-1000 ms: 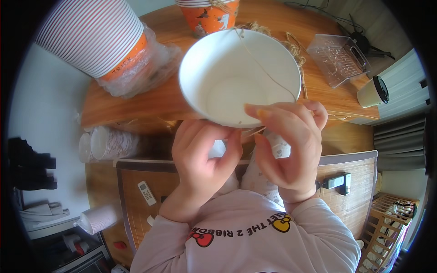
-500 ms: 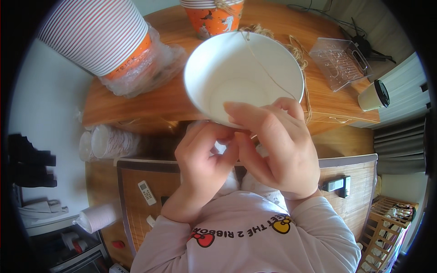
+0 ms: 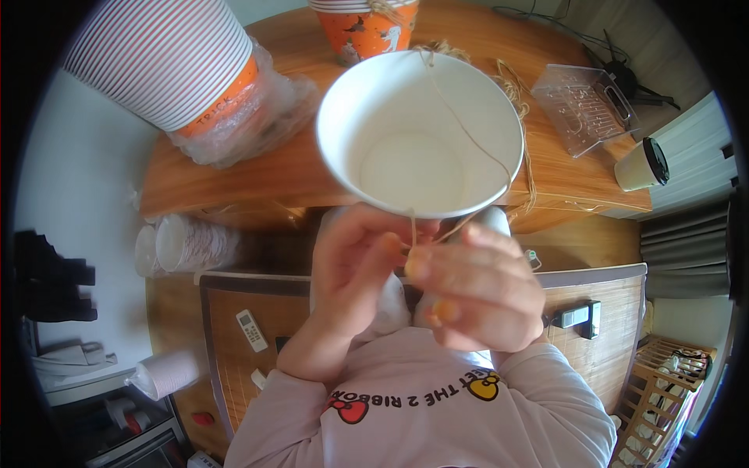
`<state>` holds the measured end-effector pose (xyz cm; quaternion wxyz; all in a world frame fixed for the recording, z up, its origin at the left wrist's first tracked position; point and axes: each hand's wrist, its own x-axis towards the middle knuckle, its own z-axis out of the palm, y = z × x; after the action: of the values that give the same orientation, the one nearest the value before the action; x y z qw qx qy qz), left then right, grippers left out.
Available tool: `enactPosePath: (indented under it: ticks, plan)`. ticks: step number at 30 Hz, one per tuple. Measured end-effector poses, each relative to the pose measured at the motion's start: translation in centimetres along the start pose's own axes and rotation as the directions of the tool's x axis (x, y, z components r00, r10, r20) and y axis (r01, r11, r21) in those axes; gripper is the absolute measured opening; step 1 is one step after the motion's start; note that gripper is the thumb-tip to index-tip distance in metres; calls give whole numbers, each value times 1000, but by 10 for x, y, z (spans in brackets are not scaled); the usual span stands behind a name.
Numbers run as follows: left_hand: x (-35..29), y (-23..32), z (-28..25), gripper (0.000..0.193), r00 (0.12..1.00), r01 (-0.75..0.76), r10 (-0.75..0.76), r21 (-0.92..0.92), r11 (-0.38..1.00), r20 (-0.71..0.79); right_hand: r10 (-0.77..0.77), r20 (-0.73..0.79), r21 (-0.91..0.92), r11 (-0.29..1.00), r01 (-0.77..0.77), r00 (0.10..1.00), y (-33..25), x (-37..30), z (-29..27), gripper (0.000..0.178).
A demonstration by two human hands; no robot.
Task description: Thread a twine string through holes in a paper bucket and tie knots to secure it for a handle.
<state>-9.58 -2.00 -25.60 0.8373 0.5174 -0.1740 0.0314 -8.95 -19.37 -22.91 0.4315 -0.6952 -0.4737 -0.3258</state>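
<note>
Lowered from the bucket point(image 3: 413, 168), right hand point(image 3: 485, 288) pinches twine point(image 3: 413, 231); left hand point(image 3: 351, 273) curls beneath, grip unclear; shirt point(image 3: 425, 425) lettered.

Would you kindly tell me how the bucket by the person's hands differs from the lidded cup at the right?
The bucket is open, showing its white inside, while the lidded cup is capped with a black lid.
Twine hangs from the bucket's near rim; none shows on the lidded cup.
The bucket appears far larger in the picture than the lidded cup.
Both are round vessels.
</note>
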Motion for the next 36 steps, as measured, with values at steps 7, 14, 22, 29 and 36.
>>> enactPosePath:
  ticks: [7,14,22,29,36]
  plan:
    - [4,2,-6,12,997,64,-60,-70,995,52,26,-11,42,999,-26,1000,4,-25,10,27]
    - [3,0,-2,12,1000,10,-11,234,972,5,144,-172,-421,883,-205,974,7,-26,18,41]
    - [3,-5,-3,13,994,-82,102,409,909,-27,282,-133,-332,891,-311,950,5,-24,20,46]
    - [2,-7,-7,16,968,-207,251,548,810,-6,307,-157,-164,929,-331,939,2,-25,12,47]
    - [-4,-11,-2,16,976,-98,174,454,886,-128,369,-277,-29,920,-391,887,-3,-30,13,32]
